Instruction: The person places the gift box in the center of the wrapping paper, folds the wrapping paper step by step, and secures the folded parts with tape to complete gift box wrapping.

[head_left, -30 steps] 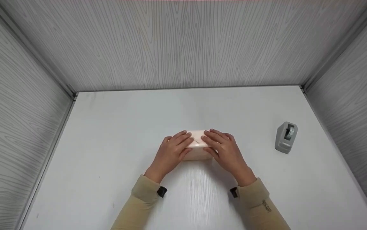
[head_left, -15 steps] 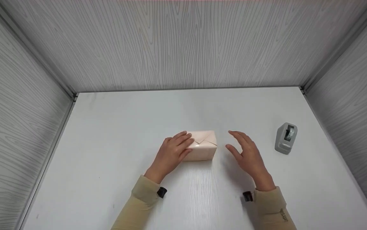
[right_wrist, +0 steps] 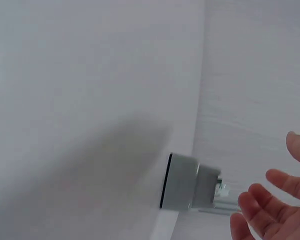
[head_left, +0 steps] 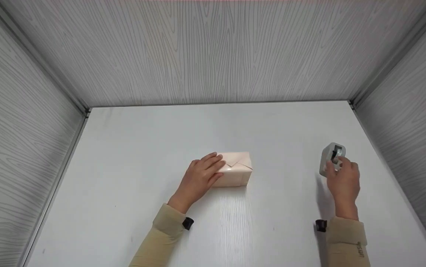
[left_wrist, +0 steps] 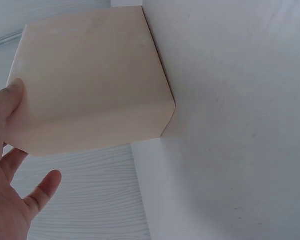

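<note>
A pale pink paper-wrapped box (head_left: 233, 177) sits on the white table, with a pointed folded flap on its top. My left hand (head_left: 197, 177) holds its left end, fingers over the top and thumb against the front face; the left wrist view shows that thumb (left_wrist: 11, 98) on the smooth paper, while one finger sticks out free of the box. At the right, my right hand (head_left: 344, 184) hovers at the near end of a grey tape dispenser (head_left: 326, 158), partly covering it. In the right wrist view its fingers (right_wrist: 262, 210) are loosely bent, holding nothing, apart from the dispenser body.
The white tabletop (head_left: 142, 141) is bounded by a wood-grain back panel (head_left: 213, 52) and side panels at the left (head_left: 20, 148) and right (head_left: 413, 111). The dispenser stands close to the table's right edge.
My right hand has let go of the box's right end and moved right to the tape dispenser, uncovering the folded flap. The left hand and box have stayed in place.
</note>
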A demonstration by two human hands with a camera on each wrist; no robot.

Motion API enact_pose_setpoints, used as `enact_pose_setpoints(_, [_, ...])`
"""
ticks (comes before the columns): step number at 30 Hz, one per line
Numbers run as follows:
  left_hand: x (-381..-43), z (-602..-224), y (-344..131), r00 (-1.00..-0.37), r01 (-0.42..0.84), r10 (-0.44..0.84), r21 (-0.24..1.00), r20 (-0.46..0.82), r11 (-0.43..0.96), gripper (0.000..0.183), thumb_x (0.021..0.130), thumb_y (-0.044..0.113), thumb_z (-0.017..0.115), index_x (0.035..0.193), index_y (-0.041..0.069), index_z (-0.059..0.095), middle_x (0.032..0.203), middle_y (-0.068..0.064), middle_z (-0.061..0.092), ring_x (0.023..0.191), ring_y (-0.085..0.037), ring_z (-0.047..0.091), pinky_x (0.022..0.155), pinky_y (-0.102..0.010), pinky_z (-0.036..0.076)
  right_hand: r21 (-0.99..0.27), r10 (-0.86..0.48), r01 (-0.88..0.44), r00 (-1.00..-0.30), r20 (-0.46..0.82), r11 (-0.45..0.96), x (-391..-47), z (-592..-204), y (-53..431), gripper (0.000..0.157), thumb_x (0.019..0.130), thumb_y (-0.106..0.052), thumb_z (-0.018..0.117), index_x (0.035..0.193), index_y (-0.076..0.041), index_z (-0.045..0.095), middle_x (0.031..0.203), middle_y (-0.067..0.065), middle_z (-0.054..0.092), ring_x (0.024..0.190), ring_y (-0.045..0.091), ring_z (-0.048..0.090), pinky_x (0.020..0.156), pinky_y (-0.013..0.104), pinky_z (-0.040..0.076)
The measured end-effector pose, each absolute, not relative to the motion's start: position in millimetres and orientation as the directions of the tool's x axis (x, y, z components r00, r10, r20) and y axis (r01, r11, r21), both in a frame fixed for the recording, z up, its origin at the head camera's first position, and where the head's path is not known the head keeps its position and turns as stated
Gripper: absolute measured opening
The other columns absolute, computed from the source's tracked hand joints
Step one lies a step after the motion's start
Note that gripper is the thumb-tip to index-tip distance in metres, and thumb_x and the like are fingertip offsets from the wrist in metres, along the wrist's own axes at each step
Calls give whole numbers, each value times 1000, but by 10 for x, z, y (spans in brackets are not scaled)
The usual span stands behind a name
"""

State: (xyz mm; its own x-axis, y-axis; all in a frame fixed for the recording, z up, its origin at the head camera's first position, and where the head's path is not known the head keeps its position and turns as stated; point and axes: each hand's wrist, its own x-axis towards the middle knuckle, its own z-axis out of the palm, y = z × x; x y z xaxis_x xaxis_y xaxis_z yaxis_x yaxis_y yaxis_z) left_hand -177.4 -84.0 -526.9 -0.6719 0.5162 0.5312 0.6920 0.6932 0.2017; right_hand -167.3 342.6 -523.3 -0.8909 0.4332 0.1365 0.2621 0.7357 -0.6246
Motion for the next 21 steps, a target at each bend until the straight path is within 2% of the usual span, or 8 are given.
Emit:
enact_pose_setpoints(5, [-1771,-5269,-832,-673,690,512,205,533,694,36,97,32,61,129,15,65,135,0,59,132,-19,46,87,-44,48,-563,510,461,-856,-80,686,-1696,-5274,3732,71,102,-48,38,146,8,32,141,37,30,128,52,34,91,65,40])
enact_pose_setpoints(9, [-1768,-5275,-826,-676,692,515,213,527,690,36,98,32,61,129,15,65,136,0,58,132,-19,46,88,-43,48,-525,513,526,-838,-187,669,-1706,-5326,3862,78,101,-55,31,144,10,34,140,39,28,127,54,33,90,66,40])
enact_pose_setpoints(14, [-1766,-5268,-823,-675,693,516,214,527,688,36,98,32,61,130,15,65,136,0,58,132,-19,46,87,-43,48,-517,493,520,-846,-204,680,-1728,-5369,3898,72,102,-52,31,135,11,47,132,37,37,115,49,43,81,60,45])
enact_pose_setpoints(21, [-1769,-5262,-834,-676,693,506,230,535,683,36,96,31,63,128,15,66,135,0,59,131,-19,47,87,-44,48,-554,494,478,-859,-133,681,-1791,-5379,3847,56,102,-37,38,126,11,55,120,31,51,96,38,53,64,46,46])
